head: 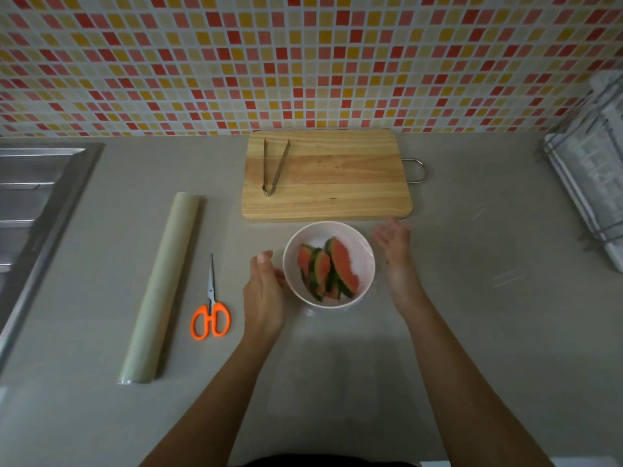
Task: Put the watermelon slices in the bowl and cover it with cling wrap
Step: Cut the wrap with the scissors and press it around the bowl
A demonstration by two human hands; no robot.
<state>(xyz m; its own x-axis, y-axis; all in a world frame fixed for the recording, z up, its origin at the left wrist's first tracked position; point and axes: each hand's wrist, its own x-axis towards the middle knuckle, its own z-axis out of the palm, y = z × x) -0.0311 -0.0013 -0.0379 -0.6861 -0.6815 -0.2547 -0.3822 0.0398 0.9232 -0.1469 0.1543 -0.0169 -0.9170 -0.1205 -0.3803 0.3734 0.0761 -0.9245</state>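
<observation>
A white bowl [365, 264] stands on the grey counter just in front of the cutting board, with several watermelon slices [328, 266] lying in it. A clear film of cling wrap [438, 251] seems to lie over the bowl and spread across the counter around it, faint and hard to trace. My left hand [264, 291] is at the bowl's left side, fingers apart, close to its wall. My right hand [394, 246] hovers by the bowl's right rim, fingers spread, holding nothing. The cling wrap roll [165, 284] lies lengthwise at the left.
Orange-handled scissors [210, 315] lie between the roll and my left hand. A wooden cutting board [337, 183] with metal tongs [273, 166] sits behind the bowl. A steel sink [37, 203] is at the far left, a wire dish rack [590, 183] at the far right.
</observation>
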